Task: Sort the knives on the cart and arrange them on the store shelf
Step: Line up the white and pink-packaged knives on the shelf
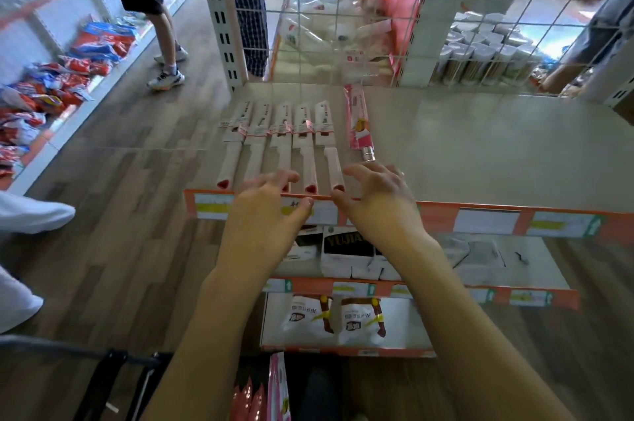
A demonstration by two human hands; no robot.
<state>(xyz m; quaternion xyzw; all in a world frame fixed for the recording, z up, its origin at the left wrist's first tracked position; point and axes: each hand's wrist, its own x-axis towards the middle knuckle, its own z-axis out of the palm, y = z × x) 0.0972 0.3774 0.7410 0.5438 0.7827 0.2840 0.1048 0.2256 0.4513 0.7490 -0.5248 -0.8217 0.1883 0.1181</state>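
Note:
Several white-handled knives (281, 139) in white card sleeves lie side by side on the top shelf (480, 152), handles toward me. To their right lies one knife in a pink pack (356, 118) with a metal handle end. My left hand (271, 204) hovers over the handle ends at the shelf's front edge, fingers loosely curled and holding nothing. My right hand (377, 194) is beside it, fingers spread and bent near the rightmost white handle. More pink packs (278, 389) stand in the cart (113, 372) at the bottom.
The orange price strip (480, 219) runs along the shelf front. Lower shelves hold boxed goods (346, 252) and white bags (336, 317). A wire grid (343, 25) backs the shelf. People stand in the aisle at upper left (151, 8); red packets (51, 87) lie on the left shelf.

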